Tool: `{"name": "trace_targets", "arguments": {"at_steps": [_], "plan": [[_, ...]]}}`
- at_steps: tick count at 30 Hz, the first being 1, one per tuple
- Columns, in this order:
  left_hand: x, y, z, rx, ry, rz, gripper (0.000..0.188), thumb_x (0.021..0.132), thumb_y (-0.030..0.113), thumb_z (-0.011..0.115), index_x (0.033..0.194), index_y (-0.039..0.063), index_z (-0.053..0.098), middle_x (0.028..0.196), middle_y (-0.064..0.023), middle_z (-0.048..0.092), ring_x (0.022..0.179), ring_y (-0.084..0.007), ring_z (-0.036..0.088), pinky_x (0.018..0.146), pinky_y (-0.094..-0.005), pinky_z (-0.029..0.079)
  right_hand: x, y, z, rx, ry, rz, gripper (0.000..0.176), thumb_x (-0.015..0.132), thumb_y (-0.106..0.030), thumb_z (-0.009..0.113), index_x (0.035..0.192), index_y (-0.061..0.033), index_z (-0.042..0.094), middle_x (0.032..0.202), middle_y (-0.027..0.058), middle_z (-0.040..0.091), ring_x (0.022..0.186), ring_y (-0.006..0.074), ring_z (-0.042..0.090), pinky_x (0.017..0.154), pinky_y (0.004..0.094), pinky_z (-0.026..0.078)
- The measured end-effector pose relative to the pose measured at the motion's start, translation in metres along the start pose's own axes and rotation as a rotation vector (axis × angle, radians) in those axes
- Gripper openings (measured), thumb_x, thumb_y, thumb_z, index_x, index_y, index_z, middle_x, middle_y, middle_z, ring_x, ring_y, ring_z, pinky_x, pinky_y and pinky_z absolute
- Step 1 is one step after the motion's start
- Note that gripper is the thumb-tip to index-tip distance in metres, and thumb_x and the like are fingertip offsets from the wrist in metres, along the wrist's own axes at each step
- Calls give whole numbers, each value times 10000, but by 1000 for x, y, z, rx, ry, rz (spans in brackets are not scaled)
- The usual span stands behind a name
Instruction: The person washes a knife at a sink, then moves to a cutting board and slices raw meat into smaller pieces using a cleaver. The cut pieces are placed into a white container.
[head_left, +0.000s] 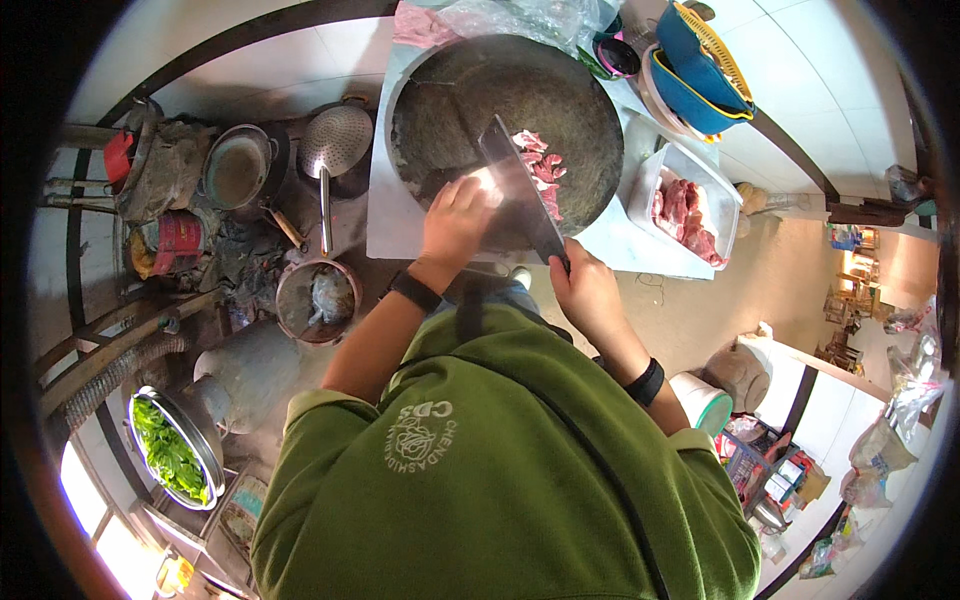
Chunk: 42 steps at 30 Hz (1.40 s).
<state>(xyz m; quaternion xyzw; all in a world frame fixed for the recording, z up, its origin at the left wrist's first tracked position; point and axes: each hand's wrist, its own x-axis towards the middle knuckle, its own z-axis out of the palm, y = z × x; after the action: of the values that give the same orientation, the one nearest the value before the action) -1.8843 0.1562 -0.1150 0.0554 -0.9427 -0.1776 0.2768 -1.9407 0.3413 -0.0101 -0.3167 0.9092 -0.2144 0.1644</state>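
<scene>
In my right hand is the handle of a cleaver, whose broad blade lies slantwise over a large round chopping block. Several cut pieces of raw meat are on the block along the blade's right side. My left hand is at the block's near edge, left of the blade, fingers together and pointing forward. Glare by its fingertips hides what they touch, so I cannot tell whether they hold anything. Larger chunks of raw meat lie in a clear plastic container right of the block.
Blue and yellow baskets stand beyond the container. Plastic bags lie behind the block. To the left are a perforated metal ladle, a pan and a bucket. A basin of leafy greens is at lower left.
</scene>
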Motion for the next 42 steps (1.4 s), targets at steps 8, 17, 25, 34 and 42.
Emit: {"name": "trace_targets", "arguments": {"at_steps": [8, 17, 25, 34, 42], "plan": [[-6, -2, 9, -16, -43, -65, 211, 763, 137, 610, 945, 32, 604, 1016, -99, 561, 1043, -279, 510, 917, -383, 409, 2, -11, 3, -109, -84, 77, 231, 840, -169, 501, 1003, -6, 488, 757, 228, 599, 689, 399, 585, 616, 471, 462], [-7, -5, 13, -62, 5, -84, 227, 743, 108, 618, 959, 35, 612, 1006, -83, 552, 1059, -279, 498, 912, -392, 421, 10, -14, -8, -116, -43, 35, 193, 828, -140, 525, 951, 5, 494, 713, 225, 597, 658, 402, 585, 582, 464, 465], [-7, -6, 14, -69, 1, -95, 220, 727, 107, 613, 944, 71, 622, 969, -66, 553, 1057, -272, 492, 885, -378, 437, 15, -11, -2, -108, -80, 32, 181, 833, -157, 512, 929, -6, 485, 697, 214, 593, 647, 393, 585, 577, 471, 458], [-10, -12, 20, -159, 44, -105, 301, 670, 102, 605, 967, 146, 634, 989, -46, 531, 1041, -266, 485, 893, -379, 421, 30, -7, 14, -134, -177, 35, 147, 843, -155, 463, 886, -17, 435, 672, 208, 569, 621, 405, 559, 564, 502, 430], [-12, -20, 24, -269, 17, -121, 227, 690, 86, 648, 915, 71, 620, 998, -90, 543, 995, -293, 512, 862, -403, 416, 55, 10, 38, -10, -205, 109, 134, 839, -132, 456, 855, 1, 456, 655, 231, 546, 630, 404, 550, 554, 493, 409]]}}
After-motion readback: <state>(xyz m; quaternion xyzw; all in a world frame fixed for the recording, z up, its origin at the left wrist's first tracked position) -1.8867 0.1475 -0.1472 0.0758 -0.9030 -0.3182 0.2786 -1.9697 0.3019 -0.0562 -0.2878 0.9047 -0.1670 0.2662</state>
